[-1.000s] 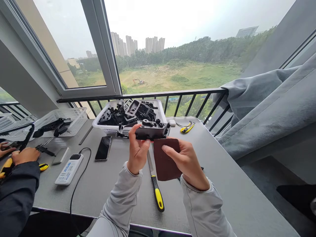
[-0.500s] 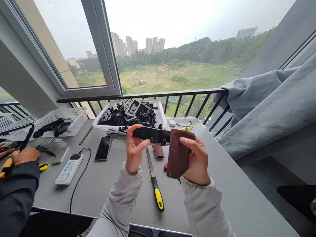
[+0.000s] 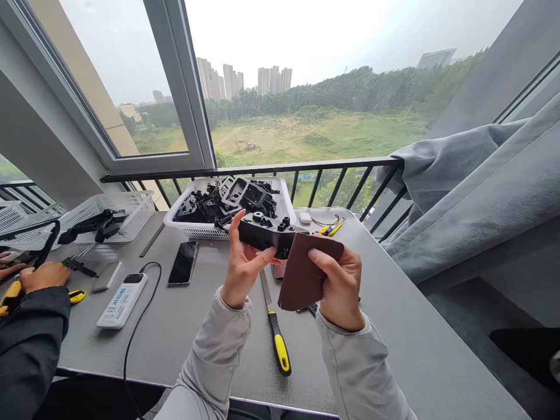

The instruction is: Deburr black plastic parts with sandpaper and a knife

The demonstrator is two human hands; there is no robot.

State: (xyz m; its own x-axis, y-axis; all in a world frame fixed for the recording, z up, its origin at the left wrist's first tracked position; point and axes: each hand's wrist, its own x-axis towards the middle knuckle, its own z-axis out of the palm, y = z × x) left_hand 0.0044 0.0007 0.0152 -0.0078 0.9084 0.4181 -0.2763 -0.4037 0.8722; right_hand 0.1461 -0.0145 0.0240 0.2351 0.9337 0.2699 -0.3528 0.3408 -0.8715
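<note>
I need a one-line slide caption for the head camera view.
Left hand holds a black plastic part; right hand presses folded sandpaper against it.

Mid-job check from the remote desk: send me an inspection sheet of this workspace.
Surface: grey table, by a window.
Job's things: black plastic part, held up; sandpaper, folded, against the part's right end.
Clutter: white basket of black parts, file, phone, power bank.
Grippers: left hand holds the part; right hand holds the sandpaper. A co-worker's hand is at the table's left end.
Cables: black cable from the power bank, running over the table's near edge.
Surroundings: railing beyond the table, grey curtain to the right.
</note>
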